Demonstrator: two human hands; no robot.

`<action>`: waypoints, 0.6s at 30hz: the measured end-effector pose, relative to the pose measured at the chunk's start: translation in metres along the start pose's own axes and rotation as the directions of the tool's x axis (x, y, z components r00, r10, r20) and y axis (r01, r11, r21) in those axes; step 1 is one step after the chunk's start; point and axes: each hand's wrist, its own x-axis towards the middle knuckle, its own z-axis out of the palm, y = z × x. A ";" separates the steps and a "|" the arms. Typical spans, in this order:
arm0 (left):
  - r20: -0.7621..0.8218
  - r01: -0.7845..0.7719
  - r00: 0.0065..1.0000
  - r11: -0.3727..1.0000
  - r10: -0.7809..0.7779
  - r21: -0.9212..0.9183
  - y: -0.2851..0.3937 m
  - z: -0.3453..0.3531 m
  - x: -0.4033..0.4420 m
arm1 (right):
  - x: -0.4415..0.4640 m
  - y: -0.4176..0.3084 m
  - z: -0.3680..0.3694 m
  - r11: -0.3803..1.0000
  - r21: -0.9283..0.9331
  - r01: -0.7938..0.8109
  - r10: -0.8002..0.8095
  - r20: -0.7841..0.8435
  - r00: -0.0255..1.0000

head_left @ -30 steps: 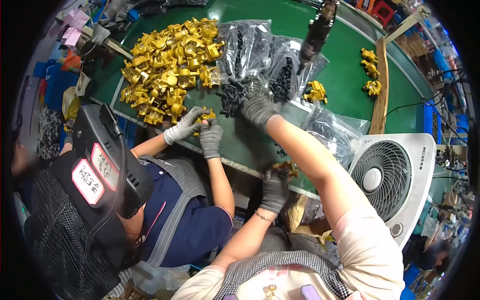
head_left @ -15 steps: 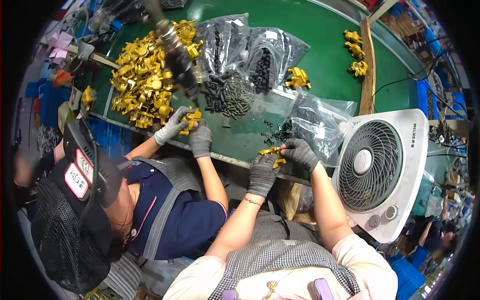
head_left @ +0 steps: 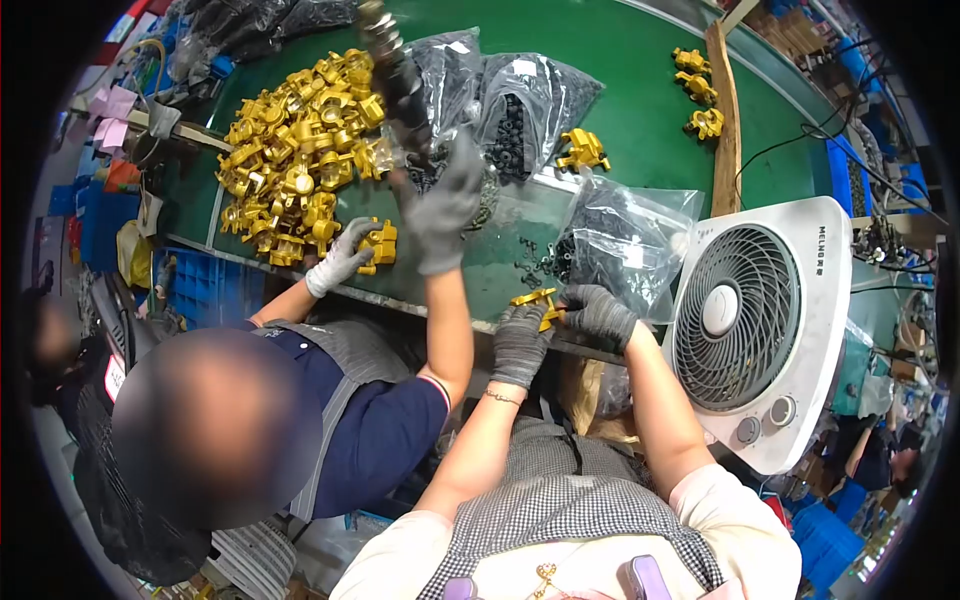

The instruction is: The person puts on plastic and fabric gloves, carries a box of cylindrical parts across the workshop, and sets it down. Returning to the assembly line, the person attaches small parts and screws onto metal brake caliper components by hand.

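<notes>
My left hand (head_left: 522, 345), in a grey knitted glove, is closed around a yellow metal part (head_left: 540, 296) at the front edge of the green bench. From the right, my right hand (head_left: 600, 315), gloved alike, meets the part with thumb and fingers pinched together. Whatever may be between those fingertips is hidden or too small to name. Just behind the hands lie small black pieces (head_left: 528, 262), spilling beside a clear plastic bag (head_left: 630, 245) of dark pieces.
A white fan (head_left: 760, 330) stands close on my right. On the left, a co-worker's raised gloved hand (head_left: 445, 205) is at a hanging power screwdriver (head_left: 400, 85), near a heap of yellow parts (head_left: 300, 150). More bags (head_left: 540, 105) lie behind; a wooden strip (head_left: 722, 120) borders several yellow parts.
The co-worker's right hand has left the yellow part and risen to the hanging screwdriver; their head has turned. My hands stay on the yellow part, with the right fingers shifted slightly.
</notes>
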 end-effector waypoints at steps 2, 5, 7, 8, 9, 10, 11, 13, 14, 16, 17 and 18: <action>-0.015 0.045 0.999 0.998 -0.046 -0.043 -0.004 0.006 0.003 | 0.008 0.004 0.007 0.866 -0.298 0.402 -0.404 0.055 0.913; 0.102 0.244 0.967 0.966 -0.235 -0.087 -0.004 0.003 0.005 | 0.014 -0.015 0.024 0.619 -0.647 0.446 -0.443 0.182 0.878; -0.022 0.211 0.977 0.976 -0.212 -0.053 -0.010 0.009 -0.002 | 0.016 -0.021 0.030 0.505 -0.733 0.455 -0.500 0.181 0.847; -0.085 0.197 0.976 0.980 -0.199 -0.033 -0.010 0.008 -0.007 | 0.021 -0.020 0.030 0.521 -0.737 0.432 -0.469 0.176 0.866; -0.185 0.117 0.975 0.992 -0.123 -0.043 -0.011 0.006 -0.013 | 0.028 -0.015 0.030 0.536 -0.740 0.407 -0.436 0.170 0.884; -0.265 0.051 0.963 0.998 -0.056 -0.024 -0.006 -0.004 -0.019 | 0.034 -0.015 0.030 0.549 -0.743 0.383 -0.405 0.164 0.900; -0.343 -0.015 0.939 1.000 0.015 0.003 -0.001 -0.018 -0.024 | 0.022 -0.034 0.026 0.622 -0.689 0.372 -0.430 0.096 0.898; -0.452 -0.108 0.889 0.993 0.077 -0.043 0.001 -0.032 -0.038 | 0.020 -0.053 0.012 0.733 -0.620 0.280 -0.436 -0.112 0.893; -0.421 -0.104 0.904 0.994 0.076 -0.043 0.002 -0.034 -0.046 | 0.023 -0.057 0.000 0.851 -0.451 0.270 -0.410 -0.247 0.878; -0.362 -0.095 0.929 0.995 0.074 -0.041 0.002 -0.037 -0.060 | 0.037 -0.088 -0.036 0.895 -0.436 0.094 -0.286 -0.400 0.871; -0.332 -0.089 0.942 0.992 0.054 -0.090 -0.001 -0.031 -0.067 | 0.056 -0.098 -0.057 0.884 -0.465 0.060 -0.279 -0.420 0.864; -0.306 -0.078 0.951 0.989 0.038 -0.122 0.001 -0.030 -0.070 | 0.075 -0.108 -0.079 0.870 -0.492 0.029 -0.276 -0.438 0.856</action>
